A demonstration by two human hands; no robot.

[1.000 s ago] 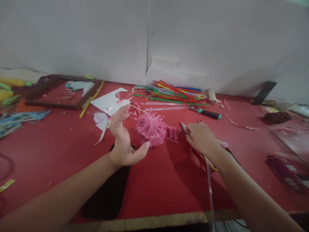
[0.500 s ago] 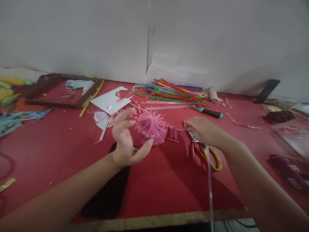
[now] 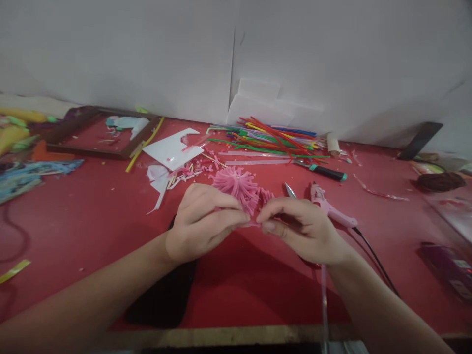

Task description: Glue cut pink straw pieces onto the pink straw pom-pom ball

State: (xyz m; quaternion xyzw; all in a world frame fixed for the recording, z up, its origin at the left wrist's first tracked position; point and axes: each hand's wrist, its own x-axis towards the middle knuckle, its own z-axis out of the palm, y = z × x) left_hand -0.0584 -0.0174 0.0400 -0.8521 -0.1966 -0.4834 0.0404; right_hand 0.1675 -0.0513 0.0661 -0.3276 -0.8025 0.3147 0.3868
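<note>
My left hand point(image 3: 201, 221) and my right hand point(image 3: 300, 228) meet above the red table point(image 3: 92, 221), fingertips pinched together on a short pink straw piece point(image 3: 252, 224). Just behind them lies a pink ball of cut straw pieces point(image 3: 238, 186) with loose pink bits point(image 3: 266, 194) beside it. Scissor tips point(image 3: 289, 190) poke out behind my right hand; the handles are hidden under it. A pink glue gun point(image 3: 330, 206) with a black cord lies to the right.
A heap of coloured straws point(image 3: 269, 137) and a black-and-teal craft knife point(image 3: 324, 172) lie at the back by white foam blocks point(image 3: 265, 105). White paper cut-outs point(image 3: 171, 150), a brown frame point(image 3: 96, 132) at left, a black flat object point(image 3: 165, 295) under my left wrist.
My left hand closed from an open palm. My right hand left the scissors, picked up a pink piece and came left to meet the left hand. The view shifted slightly.
</note>
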